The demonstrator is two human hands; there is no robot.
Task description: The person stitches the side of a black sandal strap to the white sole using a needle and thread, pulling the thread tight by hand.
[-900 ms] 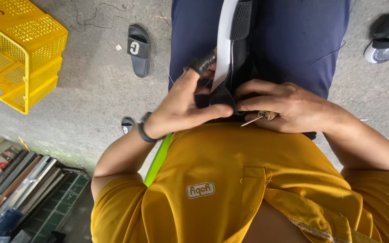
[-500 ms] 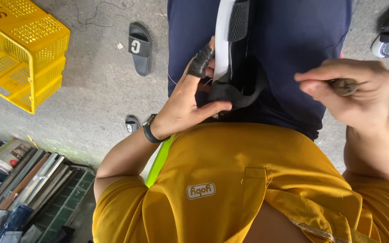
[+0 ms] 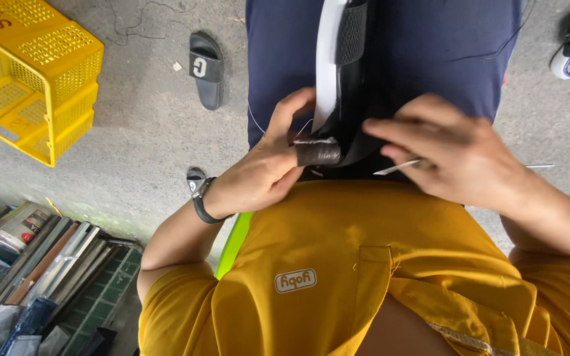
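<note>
At frame centre, the left hand (image 3: pixel 258 175) pinches the shoe (image 3: pixel 344 99) by its dark lower edge, long axis running straight up. The right hand (image 3: pixel 456 155), just right of it, grips a needle (image 3: pixel 397 167) pointing left toward that edge.

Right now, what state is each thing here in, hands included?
Left hand: pinching the black shoe piece, thumb covered by a dark guard.
Right hand: holding a needle pointed at the shoe piece.
Yellow crate: lying on the floor, nothing in it.
Black sandal: on the floor, unworn.
</note>
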